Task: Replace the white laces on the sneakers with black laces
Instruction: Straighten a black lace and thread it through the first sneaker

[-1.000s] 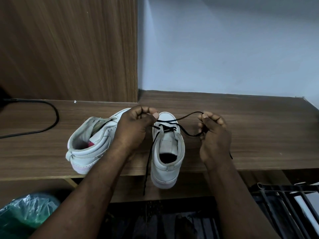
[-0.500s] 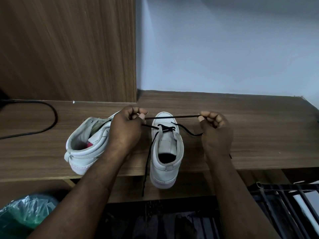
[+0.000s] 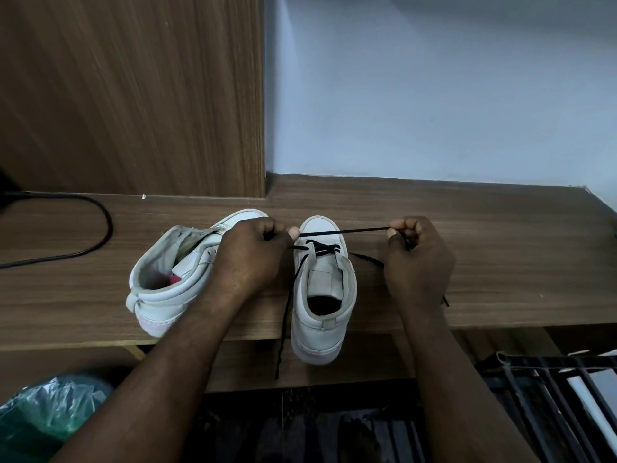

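Observation:
Two white high-top sneakers stand on a wooden shelf [image 3: 484, 262]. The right sneaker [image 3: 322, 292] points away from me, its heel over the shelf's front edge. A black lace [image 3: 344, 231] is threaded through its lower eyelets and stretches taut above the toe. My left hand [image 3: 253, 255] pinches one end of that span and my right hand [image 3: 417, 259] pinches the other. One loose lace end hangs down past the shelf front on the shoe's left; another trails on the shelf under my right hand. The left sneaker [image 3: 167, 289] lies angled beside my left wrist, partly hidden.
A black cable [image 3: 96, 228] curves across the shelf at the far left. A wooden panel [image 3: 133, 95] and a pale wall rise behind. Below the shelf sit a green plastic bag [image 3: 43, 412] at the left and a dark metal rack [image 3: 551, 396] at the right.
The slack loop of black lace between my hands has been pulled straight. My right hand has moved right and my left hand slightly left, drawing the lace taut over the toe.

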`<state>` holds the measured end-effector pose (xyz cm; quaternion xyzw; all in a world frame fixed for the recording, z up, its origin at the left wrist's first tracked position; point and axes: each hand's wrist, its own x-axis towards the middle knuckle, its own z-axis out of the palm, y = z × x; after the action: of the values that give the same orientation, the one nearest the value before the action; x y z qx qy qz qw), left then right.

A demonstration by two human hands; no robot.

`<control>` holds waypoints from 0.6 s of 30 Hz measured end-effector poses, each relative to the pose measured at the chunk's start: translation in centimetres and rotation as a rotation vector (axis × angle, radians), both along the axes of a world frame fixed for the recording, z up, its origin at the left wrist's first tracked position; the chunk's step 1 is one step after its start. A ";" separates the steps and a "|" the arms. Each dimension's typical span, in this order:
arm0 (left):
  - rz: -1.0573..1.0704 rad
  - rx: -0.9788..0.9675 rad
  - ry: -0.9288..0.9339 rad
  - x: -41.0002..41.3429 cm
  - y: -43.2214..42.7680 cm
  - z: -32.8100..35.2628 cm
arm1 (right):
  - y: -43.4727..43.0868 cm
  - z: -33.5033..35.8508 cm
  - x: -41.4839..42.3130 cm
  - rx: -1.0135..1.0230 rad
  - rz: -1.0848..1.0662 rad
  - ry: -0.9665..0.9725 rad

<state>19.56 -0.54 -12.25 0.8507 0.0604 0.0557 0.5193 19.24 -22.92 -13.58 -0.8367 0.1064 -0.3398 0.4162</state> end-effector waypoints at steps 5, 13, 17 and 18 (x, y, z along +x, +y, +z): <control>-0.009 -0.082 0.002 0.0 -0.4 0.0 | 0.2 0.2 -0.3 -0.070 0.024 0.101; -0.174 -0.221 -0.020 -0.8 -1.4 1.2 | 3.9 1.7 -0.7 -0.188 0.566 0.155; -0.195 -0.186 -0.034 -1.1 -1.2 1.4 | 4.3 1.3 -0.8 0.092 0.660 0.299; -0.183 -0.174 -0.028 -1.2 -1.2 1.3 | 4.1 1.3 -0.9 0.135 0.662 0.316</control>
<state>18.38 -1.79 -10.91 0.8036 -0.0199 0.0143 0.5946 18.37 -18.79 -12.26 -0.8386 -0.0847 -0.0458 0.5361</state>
